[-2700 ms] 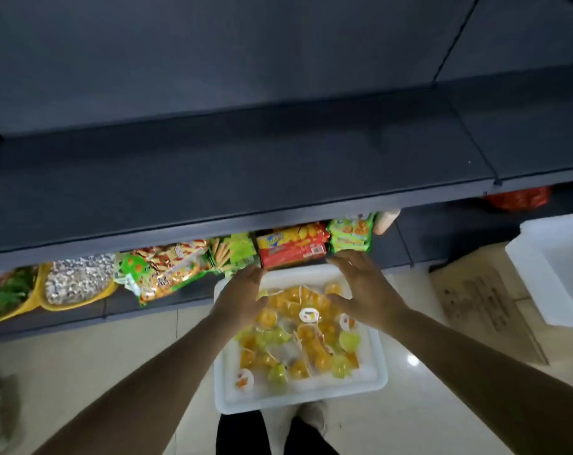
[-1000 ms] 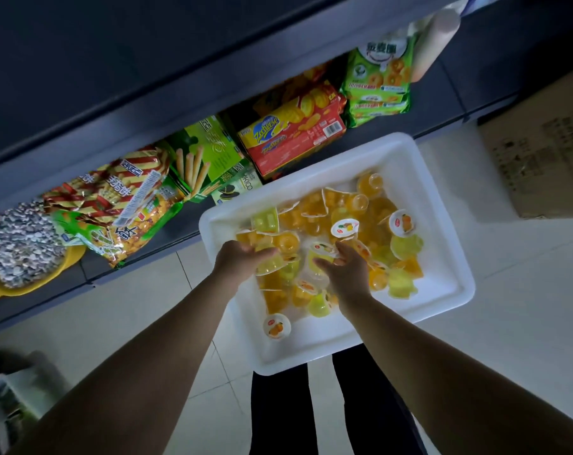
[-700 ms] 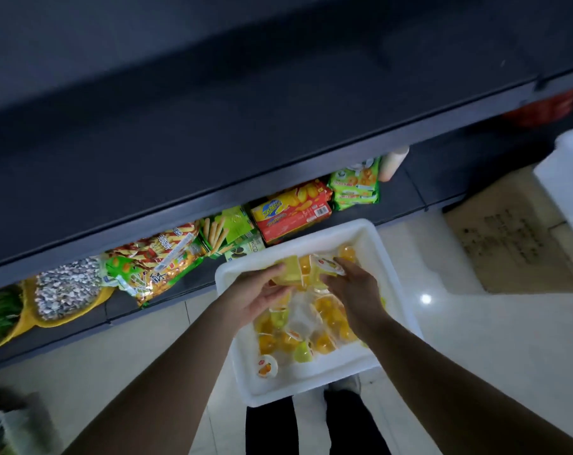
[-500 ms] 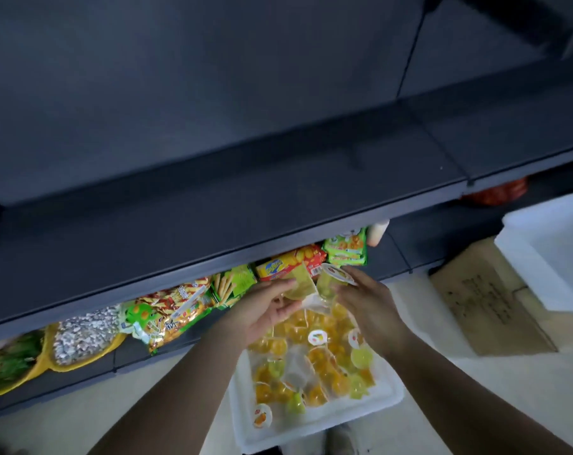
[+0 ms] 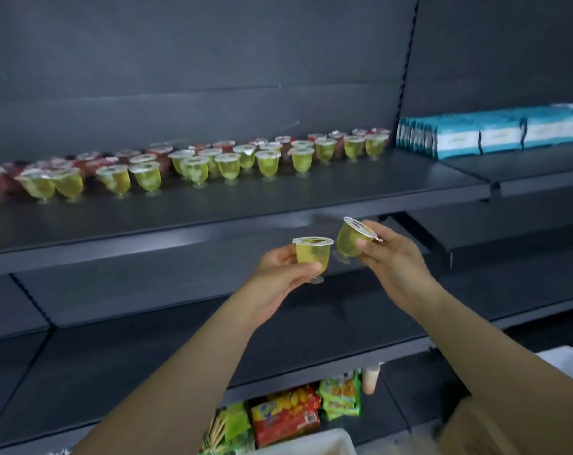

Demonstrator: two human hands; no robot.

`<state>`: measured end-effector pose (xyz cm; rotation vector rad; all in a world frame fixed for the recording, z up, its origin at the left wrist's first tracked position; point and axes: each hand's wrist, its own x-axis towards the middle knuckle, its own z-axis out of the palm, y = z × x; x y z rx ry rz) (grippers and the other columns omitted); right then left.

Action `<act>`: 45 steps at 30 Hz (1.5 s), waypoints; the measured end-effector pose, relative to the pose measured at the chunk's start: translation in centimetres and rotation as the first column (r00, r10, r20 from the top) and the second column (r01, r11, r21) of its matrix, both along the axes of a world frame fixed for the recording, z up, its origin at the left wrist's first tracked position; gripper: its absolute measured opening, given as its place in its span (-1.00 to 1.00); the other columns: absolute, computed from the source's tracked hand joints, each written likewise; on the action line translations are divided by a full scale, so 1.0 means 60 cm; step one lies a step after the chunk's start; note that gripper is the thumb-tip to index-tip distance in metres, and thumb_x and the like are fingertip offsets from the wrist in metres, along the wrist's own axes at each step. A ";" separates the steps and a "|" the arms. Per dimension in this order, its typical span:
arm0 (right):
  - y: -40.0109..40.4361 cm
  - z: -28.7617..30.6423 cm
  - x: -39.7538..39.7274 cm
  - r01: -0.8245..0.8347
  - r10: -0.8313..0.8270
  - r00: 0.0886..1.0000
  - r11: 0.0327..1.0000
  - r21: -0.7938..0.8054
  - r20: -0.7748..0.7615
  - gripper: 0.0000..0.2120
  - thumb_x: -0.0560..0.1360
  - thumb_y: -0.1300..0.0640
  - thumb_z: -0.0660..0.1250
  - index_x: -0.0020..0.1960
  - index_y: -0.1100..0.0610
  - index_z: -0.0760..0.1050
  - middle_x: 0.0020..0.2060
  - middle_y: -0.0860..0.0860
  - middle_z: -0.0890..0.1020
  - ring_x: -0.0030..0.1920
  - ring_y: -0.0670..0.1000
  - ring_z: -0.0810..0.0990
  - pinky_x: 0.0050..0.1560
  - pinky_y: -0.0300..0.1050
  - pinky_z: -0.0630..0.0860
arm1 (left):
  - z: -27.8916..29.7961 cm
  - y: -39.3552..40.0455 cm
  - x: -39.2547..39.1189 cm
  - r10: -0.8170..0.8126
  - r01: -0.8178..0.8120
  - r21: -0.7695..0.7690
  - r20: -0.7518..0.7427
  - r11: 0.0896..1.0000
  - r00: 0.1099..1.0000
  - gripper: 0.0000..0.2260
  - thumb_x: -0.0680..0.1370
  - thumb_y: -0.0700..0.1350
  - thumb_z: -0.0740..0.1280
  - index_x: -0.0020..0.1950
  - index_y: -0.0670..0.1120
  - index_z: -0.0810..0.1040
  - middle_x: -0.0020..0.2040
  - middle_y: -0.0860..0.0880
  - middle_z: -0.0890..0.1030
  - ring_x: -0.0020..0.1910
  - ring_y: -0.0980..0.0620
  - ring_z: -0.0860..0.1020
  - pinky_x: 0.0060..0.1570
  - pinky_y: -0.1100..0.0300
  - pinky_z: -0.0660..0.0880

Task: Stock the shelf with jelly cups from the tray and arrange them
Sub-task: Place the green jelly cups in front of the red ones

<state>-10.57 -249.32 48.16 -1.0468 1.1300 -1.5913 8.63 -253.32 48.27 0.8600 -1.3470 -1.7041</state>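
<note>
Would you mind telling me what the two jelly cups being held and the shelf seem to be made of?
Green footed jelly cups: apparently clear glossy plastic, since the jelly shows through; thin film-like peel lids. Dark grey shelf: probably painted metal, matte, with a thin folded front edge.

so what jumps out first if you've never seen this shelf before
Two yellow-green jelly cups held up mid-frame: the left hand grips one cup upright, the right hand holds a tilted cup. Behind them, rows of green and red cups stand on the dark upper shelf, with teal packs to the right.
</note>
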 end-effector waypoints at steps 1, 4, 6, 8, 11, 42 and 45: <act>-0.013 0.022 -0.008 0.018 -0.019 0.999 1.000 -0.019 -0.027 -0.69 0.49 0.33 0.31 0.23 0.23 0.48 0.07 0.10 0.64 0.11 0.05 0.61 0.16 -0.13 0.53 | 0.025 -0.008 -0.012 0.025 -0.018 -0.105 0.068 0.994 0.997 -0.75 0.45 -0.35 0.39 0.05 -0.07 0.56 -0.02 0.00 0.65 -0.02 0.07 0.61 0.12 0.21 0.52; -0.061 0.070 -0.035 0.126 -0.130 0.985 0.991 -0.046 -0.115 -0.63 0.47 0.32 0.36 0.27 0.21 0.47 0.13 0.12 0.62 0.18 0.10 0.57 0.28 0.00 0.46 | 0.081 -0.041 -0.052 0.152 -0.106 -0.300 0.136 0.948 0.979 -0.70 0.41 -0.31 0.45 0.05 -0.01 0.53 -0.06 0.10 0.63 -0.10 0.21 0.58 -0.16 0.44 0.51; -0.099 0.089 -0.053 0.212 -0.218 0.962 0.976 -0.054 -0.164 -0.60 0.46 0.32 0.39 0.29 0.21 0.46 0.14 0.12 0.61 0.17 0.10 0.56 0.29 0.02 0.44 | 0.101 -0.072 -0.083 0.206 -0.153 -0.341 0.126 0.927 0.970 -0.69 0.41 -0.31 0.45 0.07 -0.03 0.52 -0.07 0.11 0.62 -0.10 0.22 0.58 -0.25 0.46 0.47; -0.141 0.099 -0.073 0.292 -0.294 0.935 0.956 -0.039 -0.199 -0.55 0.45 0.31 0.41 0.31 0.21 0.43 0.15 0.12 0.59 0.17 0.09 0.55 0.29 0.02 0.43 | 0.112 -0.110 -0.118 0.270 -0.202 -0.368 0.143 0.908 0.952 -0.67 0.40 -0.28 0.47 0.11 -0.06 0.52 0.00 0.05 0.63 -0.03 0.13 0.59 -0.13 0.37 0.48; -0.209 0.100 -0.104 0.353 -0.344 0.903 0.935 -0.011 -0.258 -0.55 0.45 0.29 0.42 0.31 0.21 0.43 0.16 0.13 0.58 0.17 0.10 0.54 0.25 -0.01 0.45 | 0.115 -0.179 -0.172 0.347 -0.264 -0.373 0.176 0.889 0.921 -0.67 0.41 -0.25 0.47 0.14 -0.09 0.52 0.05 0.01 0.62 -0.01 0.07 0.57 -0.15 0.35 0.45; -0.389 0.109 -0.181 0.441 -0.351 0.721 0.898 0.005 -0.597 -0.54 0.53 0.26 0.32 0.39 0.11 0.34 0.28 0.06 0.48 0.28 0.07 0.46 0.15 -0.16 0.37 | 0.100 -0.378 -0.290 0.466 -0.253 -0.455 0.452 0.854 0.761 -0.64 0.49 -0.07 0.40 0.23 -0.18 0.47 0.16 -0.10 0.58 0.16 -0.12 0.53 0.03 0.14 0.45; -0.333 0.124 -0.177 0.383 -0.313 0.579 0.919 -0.088 -0.753 -0.54 0.53 0.22 0.32 0.40 0.10 0.33 0.34 0.06 0.42 0.35 0.07 0.37 0.26 -0.13 0.32 | 0.109 -0.348 -0.271 0.437 -0.140 -0.513 0.522 0.847 0.733 -0.69 0.52 -0.03 0.36 0.19 -0.17 0.50 0.13 -0.08 0.58 0.15 -0.09 0.53 -0.05 0.18 0.41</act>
